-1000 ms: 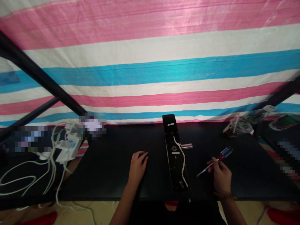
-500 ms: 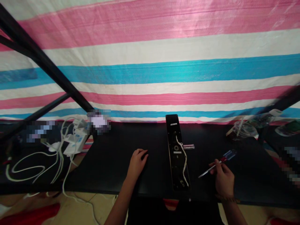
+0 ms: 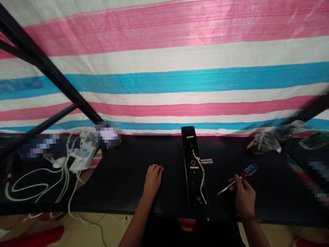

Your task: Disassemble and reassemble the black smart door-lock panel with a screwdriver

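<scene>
A long black panel-like device point(image 3: 189, 178) lies lengthwise on the black table point(image 3: 115, 181), with a white cable along it. A metallic handle-like piece point(image 3: 206, 161) sticks out from its right side. To the device's left, my left hand point(image 3: 153, 178) rests on the table, fingers curled together, with nothing visible in them. On the right, my right hand point(image 3: 244, 197) pinches a screwdriver point(image 3: 250, 169) by its shaft near the red collar. The clear blue handle points away to the upper right, and the metal tip points lower left, towards the device.
A plastic cup point(image 3: 267, 142) and a clear bottle point(image 3: 285, 132) lie at the back right. White cables and a power strip point(image 3: 81, 158) are at the left, beside a black metal bar point(image 3: 59, 80). A striped sheet point(image 3: 164, 82) hangs behind the table.
The fingers of my left hand have drawn together and the hand has shifted slightly right. My right hand still holds the screwdriver, almost unmoved.
</scene>
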`<state>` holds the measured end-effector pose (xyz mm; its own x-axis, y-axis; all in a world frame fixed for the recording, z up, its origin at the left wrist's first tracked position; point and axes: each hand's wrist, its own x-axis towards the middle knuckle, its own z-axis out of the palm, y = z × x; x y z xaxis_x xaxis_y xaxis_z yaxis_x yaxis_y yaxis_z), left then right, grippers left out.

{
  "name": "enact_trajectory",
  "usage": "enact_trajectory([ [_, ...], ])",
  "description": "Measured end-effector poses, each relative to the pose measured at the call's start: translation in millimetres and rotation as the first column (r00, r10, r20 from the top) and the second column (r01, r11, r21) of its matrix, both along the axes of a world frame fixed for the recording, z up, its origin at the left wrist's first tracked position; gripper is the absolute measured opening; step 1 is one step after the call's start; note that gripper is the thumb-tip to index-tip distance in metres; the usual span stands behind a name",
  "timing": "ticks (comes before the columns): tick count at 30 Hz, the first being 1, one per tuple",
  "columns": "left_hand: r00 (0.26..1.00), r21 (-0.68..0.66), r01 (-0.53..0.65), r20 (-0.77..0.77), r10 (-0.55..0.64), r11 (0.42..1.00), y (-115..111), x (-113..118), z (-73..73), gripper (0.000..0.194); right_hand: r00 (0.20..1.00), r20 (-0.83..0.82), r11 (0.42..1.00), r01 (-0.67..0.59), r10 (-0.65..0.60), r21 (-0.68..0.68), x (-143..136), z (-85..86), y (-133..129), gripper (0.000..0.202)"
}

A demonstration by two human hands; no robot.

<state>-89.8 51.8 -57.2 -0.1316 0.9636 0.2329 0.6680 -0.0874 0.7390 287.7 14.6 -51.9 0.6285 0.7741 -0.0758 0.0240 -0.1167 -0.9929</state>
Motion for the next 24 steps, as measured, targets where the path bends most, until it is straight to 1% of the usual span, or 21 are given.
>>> enact_trajectory([
  [3, 0.991, -0.031, -0.064, 0.117, 0.067, 0.997, 1.9, 2.3, 8.8, 0.016, 0.993, -0.115, 0.998, 0.034, -0.028, 0.052, -5.7, 13.8, -3.5, 0.051],
  [5, 0.969, -0.08, -0.093, 0.223, 0.109, 0.992, 1.2, 8.2, 20.2, 0.021, 0.972, -0.229, 0.99, 0.083, -0.054, 0.116, -13.6, 30.8, -8.1, 0.046],
  [6, 0.941, -0.118, -0.095, 0.312, 0.128, 0.988, -0.4, 13.4, 27.5, 0.023, 0.956, -0.286, 0.983, 0.105, -0.058, 0.152, -18.8, 41.2, -11.1, 0.043],
  [8, 0.835, -0.191, -0.066, 0.527, 0.159, 0.979, -6.8, 29.1, 44.0, 0.025, 0.932, -0.361, 0.97, 0.116, -0.032, 0.215, -31.6, 63.7, -17.1, 0.037],
  [10, 0.704, -0.217, -0.009, 0.692, 0.161, 0.976, -16.8, 49.9, 60.4, 0.027, 0.92, -0.388, 0.966, 0.048, 0.057, 0.255, -46.0, 84.7, -22.0, 0.033],
  [12, 0.603, -0.223, 0.086, 0.787, 0.127, 0.971, -27.6, 71.1, 74.1, 0.026, 0.899, -0.408, 0.955, -0.033, 0.157, 0.296, -60.0, 100.6, -24.4, 0.03],
  [14, 0.553, -0.227, 0.156, 0.827, 0.105, 0.961, -35.7, 87.0, 83.7, 0.024, 0.88, -0.412, 0.939, -0.098, 0.237, 0.331, -71.9, 110.7, -24.4, 0.027],
  [16, 0.534, -0.228, 0.162, 0.838, 0.109, 0.96, -39.0, 94.3, 89.7, 0.021, 0.869, -0.396, 0.922, -0.152, 0.297, 0.357, -80.4, 115.8, -23.0, 0.023],
  [19, 0.537, -0.223, 0.151, 0.836, 0.109, 0.963, -36.8, 92.2, 96.0, 0.019, 0.869, -0.328, 0.893, -0.235, 0.37, 0.384, -86.1, 118.1, -20.8, 0.018],
  [22, 0.577, -0.221, 0.157, 0.812, 0.092, 0.963, -34.0, 87.1, 103.8, 0.018, 0.874, -0.257, 0.872, -0.297, 0.412, 0.389, -86.7, 118.9, -19.9, 0.018],
  [24, 0.609, -0.223, 0.139, 0.787, 0.094, 0.965, -34.3, 86.4, 109.6, 0.017, 0.872, -0.26, 0.869, -0.295, 0.415, 0.397, -86.4, 120.4, -19.8, 0.017],
])
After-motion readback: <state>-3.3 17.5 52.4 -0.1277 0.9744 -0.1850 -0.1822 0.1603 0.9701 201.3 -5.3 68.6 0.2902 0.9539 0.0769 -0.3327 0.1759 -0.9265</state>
